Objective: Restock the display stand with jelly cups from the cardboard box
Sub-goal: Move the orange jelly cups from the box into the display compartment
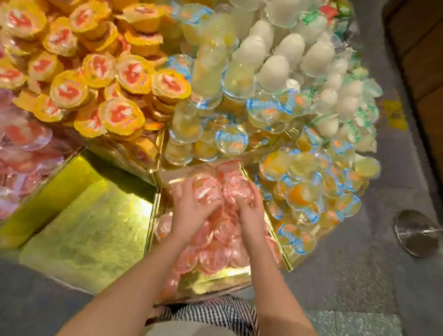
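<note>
Reaching forward side by side, both bare forearms stretch into a gold compartment at the near edge of the display stand (224, 281). The left hand (193, 208) curls its fingers round a pink jelly cup (206, 188). The right hand (251, 212), just beside it, grips a second pink cup (240, 189) atop the heaped pink cups (218, 251).

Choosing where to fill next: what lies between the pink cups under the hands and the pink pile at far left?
Head view: a gold compartment holding no cups, with a gold divider on its right against the pink cups.
</note>
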